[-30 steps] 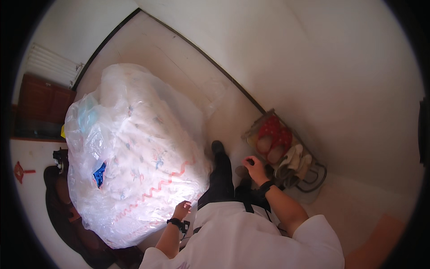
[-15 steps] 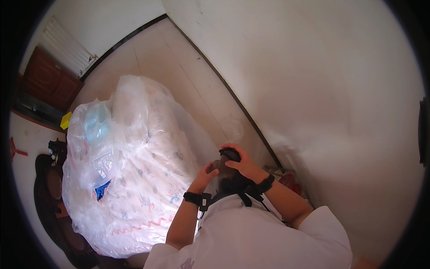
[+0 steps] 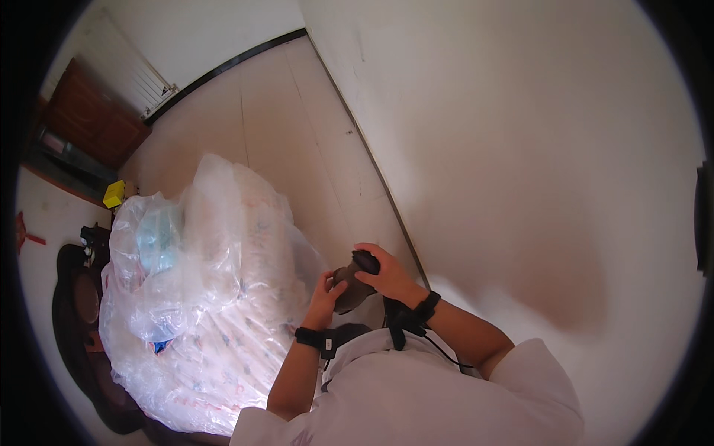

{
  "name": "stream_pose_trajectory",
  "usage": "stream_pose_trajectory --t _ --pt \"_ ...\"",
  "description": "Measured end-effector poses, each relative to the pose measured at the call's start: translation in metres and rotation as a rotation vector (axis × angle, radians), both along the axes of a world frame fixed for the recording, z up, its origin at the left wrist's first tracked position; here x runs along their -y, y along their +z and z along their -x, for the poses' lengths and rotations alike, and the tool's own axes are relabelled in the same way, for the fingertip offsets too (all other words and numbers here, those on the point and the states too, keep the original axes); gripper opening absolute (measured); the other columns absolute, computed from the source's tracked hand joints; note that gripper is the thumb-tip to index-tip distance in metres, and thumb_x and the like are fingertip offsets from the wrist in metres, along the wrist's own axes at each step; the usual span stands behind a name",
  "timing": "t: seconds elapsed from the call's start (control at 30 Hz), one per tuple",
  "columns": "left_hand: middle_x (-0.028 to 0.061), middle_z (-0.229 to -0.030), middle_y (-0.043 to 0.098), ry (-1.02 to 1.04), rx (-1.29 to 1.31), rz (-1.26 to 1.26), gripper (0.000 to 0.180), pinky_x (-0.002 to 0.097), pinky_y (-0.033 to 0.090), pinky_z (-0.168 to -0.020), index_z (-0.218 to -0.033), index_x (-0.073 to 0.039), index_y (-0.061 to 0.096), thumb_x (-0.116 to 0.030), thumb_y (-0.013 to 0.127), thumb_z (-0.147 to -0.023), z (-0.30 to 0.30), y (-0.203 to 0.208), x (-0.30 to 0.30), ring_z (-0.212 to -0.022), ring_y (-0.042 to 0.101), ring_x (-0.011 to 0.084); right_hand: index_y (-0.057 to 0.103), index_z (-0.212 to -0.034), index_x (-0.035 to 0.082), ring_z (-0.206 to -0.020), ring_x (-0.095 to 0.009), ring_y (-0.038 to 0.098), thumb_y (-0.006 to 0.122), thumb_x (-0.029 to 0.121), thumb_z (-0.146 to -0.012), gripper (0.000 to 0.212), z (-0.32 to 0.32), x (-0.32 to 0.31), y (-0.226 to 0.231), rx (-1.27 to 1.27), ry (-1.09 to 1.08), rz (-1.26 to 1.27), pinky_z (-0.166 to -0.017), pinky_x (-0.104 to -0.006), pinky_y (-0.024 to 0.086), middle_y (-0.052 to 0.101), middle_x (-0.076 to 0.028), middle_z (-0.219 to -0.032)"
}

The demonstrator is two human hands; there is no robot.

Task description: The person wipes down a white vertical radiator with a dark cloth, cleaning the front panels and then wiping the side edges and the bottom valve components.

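Between two hands (image 3: pixel 323 302) (image 3: pixel 388 277) — something brown (image 3: pixel 355 296), near one bundle (image 3: pixel 216 312).

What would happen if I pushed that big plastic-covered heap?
The plastic-covered heap might feel slippery, because its outside shines. All those wrinkles suggest its surface would crumple easily. It looks broad and lumpy, so it probably wouldn't roll.

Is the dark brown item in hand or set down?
In hand: the left hand and right hand both have fingers around the dark brown item.
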State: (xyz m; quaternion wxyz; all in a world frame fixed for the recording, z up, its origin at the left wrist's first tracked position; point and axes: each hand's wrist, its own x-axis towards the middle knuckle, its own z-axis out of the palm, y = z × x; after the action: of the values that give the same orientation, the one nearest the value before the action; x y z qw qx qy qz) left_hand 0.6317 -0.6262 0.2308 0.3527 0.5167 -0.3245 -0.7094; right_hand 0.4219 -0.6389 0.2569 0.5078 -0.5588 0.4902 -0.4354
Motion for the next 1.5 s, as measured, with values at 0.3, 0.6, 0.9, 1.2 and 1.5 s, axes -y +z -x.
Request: stream_pose_trajectory --t 0.3,0.6,0.9,1.2,1.5 --pt "0.0095 -0.154 0.046 0.265 -0.638 -0.067 0.068 0.0466 0.031 -0.120 -0.155 -0.010 0.034 -0.051 0.049 -0.104 -0.015 0.029 0.085 -0.145 0.040 0.0274 0.048 -0.144 0.005 -0.131 -0.025 0.053 0.069 -0.001 -0.078 0.070 -0.045 0.174 0.052 0.163 0.369 0.199 -0.111 -0.0356 0.040 0.055 -0.012 -0.139" --pt "0.0110 -0.124 0.066 0.643 -0.550 0.074 0.032 0.0426 0.047 -0.105 -0.126 -0.006 0.060 -0.022 0.061 -0.099 -0.045 -0.016 0.228 -0.118 0.062 0.0255 0.033 -0.155 0.008 -0.134 -0.021 0.049 0.078 -0.002 -0.079 0.089 -0.058 0.331 -0.005 0.086 0.746 -0.101 -0.114 -0.0347 0.037 0.054 -0.012 -0.141" --pt "0.0079 -0.123 0.066 0.375 -0.268 0.262 0.046 0.0333 0.049 -0.101 -0.134 -0.002 0.055 0.003 0.062 -0.089 -0.112 0.056 0.461 -0.114 0.062 0.0200 0.042 -0.148 0.001 -0.129 -0.022 0.055 0.066 0.029 -0.099 0.061 -0.082 0.513 -0.015 0.566 0.563 -0.845 -0.112 -0.0389 0.042 0.055 -0.011 -0.142" --pt "0.0072 -0.139 0.048 0.246 0.077 0.224 0.065 0.0319 0.041 -0.107 -0.140 -0.010 0.041 0.011 0.068 -0.084 -0.175 0.066 0.634 -0.130 0.048 0.0201 0.050 -0.138 0.003 -0.124 -0.022 0.058 0.070 0.011 -0.093 0.050 -0.154 0.724 0.010 0.750 0.555 -0.610 -0.107 -0.0372 0.046 0.062 -0.011 -0.132" --pt "0.0078 -0.140 0.049 0.622 -0.063 0.242 0.069 0.0336 0.039 -0.110 -0.147 -0.011 0.033 0.013 0.060 -0.088 -0.262 0.085 0.757 -0.129 0.049 0.0201 0.053 -0.119 0.009 -0.102 -0.015 0.060 0.079 -0.002 -0.081 0.047 -0.312 0.926 0.038 0.428 0.795 -0.411 -0.091 -0.0297 0.049 0.061 -0.005 -0.114"
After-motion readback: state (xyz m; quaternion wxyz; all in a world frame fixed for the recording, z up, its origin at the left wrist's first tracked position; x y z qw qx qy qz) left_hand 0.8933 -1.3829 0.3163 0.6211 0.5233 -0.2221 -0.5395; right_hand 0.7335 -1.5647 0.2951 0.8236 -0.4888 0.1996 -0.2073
